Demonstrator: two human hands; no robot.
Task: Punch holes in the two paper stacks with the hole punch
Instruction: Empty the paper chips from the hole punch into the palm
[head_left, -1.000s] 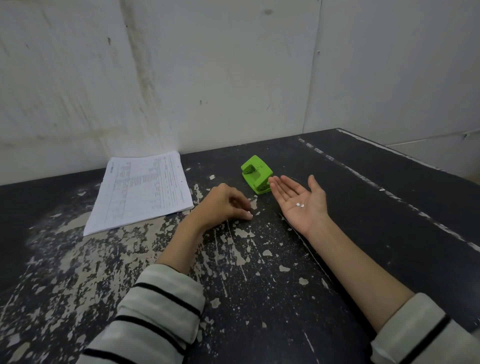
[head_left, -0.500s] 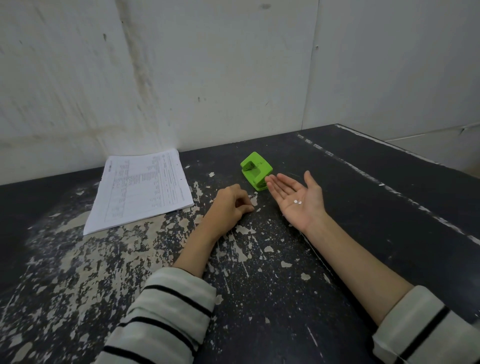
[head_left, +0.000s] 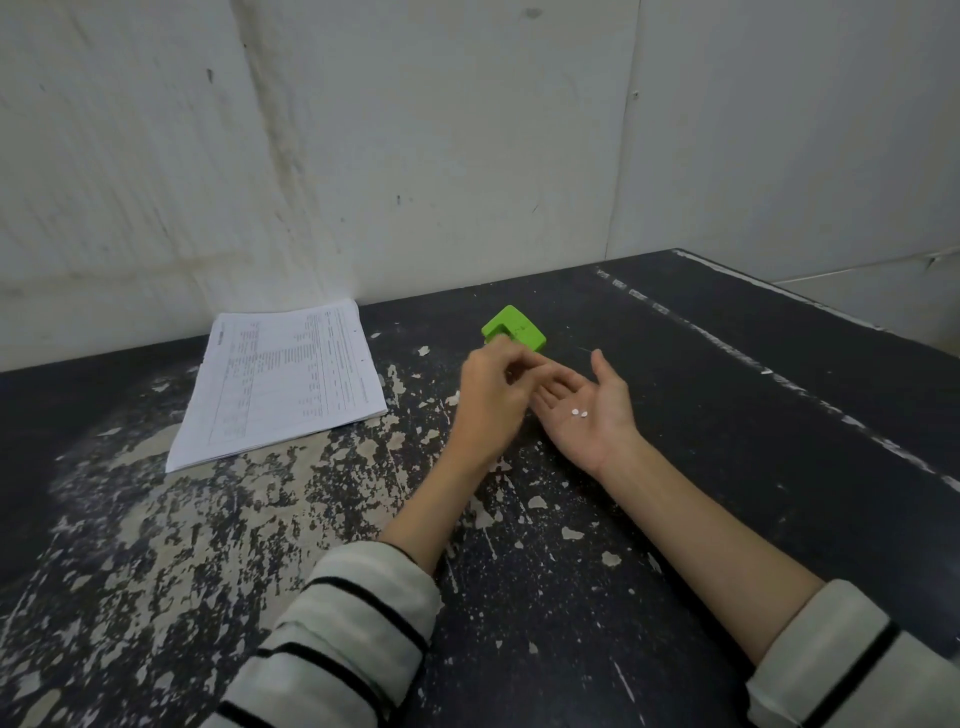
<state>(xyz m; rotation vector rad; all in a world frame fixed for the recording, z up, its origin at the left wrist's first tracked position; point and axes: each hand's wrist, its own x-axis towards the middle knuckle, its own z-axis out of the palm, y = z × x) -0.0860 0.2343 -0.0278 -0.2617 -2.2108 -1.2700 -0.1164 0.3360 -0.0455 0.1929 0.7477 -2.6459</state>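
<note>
While the right hand (head_left: 587, 415) cups two paper dots (head_left: 579, 413) – fingers straight – left hand (head_left: 493, 395) fingers curl, grip unclear.

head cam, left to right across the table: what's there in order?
paper stack → left hand → two paper dots in the right hand. The green hole punch sits just behind the left hand's fingers, so its place in the order is unclear.
</note>
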